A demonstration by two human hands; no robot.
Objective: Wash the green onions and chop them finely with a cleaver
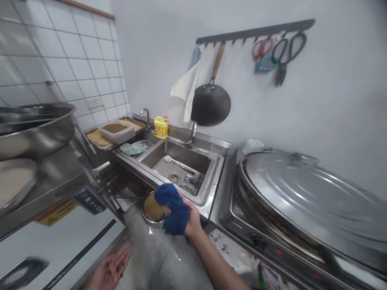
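Note:
My right hand [192, 220] reaches forward in front of the sink and grips a dark blue cloth [177, 211], bunched and hanging from the fingers. Behind the cloth, a round metal pot [146, 217] with brownish contents stands low near the floor, partly covered from view. The steel sink [216, 171] lies just beyond, and in its basin rests a long-handled ladle [178, 163]. Low at the left, my left hand [111, 268] is slightly blurred, its fingers stretched out and nothing seen in them. It is nearest to the white-fronted appliance [90, 249].
On the right, a large round metal lid [302, 181] covers a griddle. A yellow jug [161, 128] stands behind the sink, near a plastic tub [119, 133]. A wok [211, 105] and scissors [288, 50] hang on the wall. Large metal bowls [39, 139] stand at left; the floor [163, 249] looks wet.

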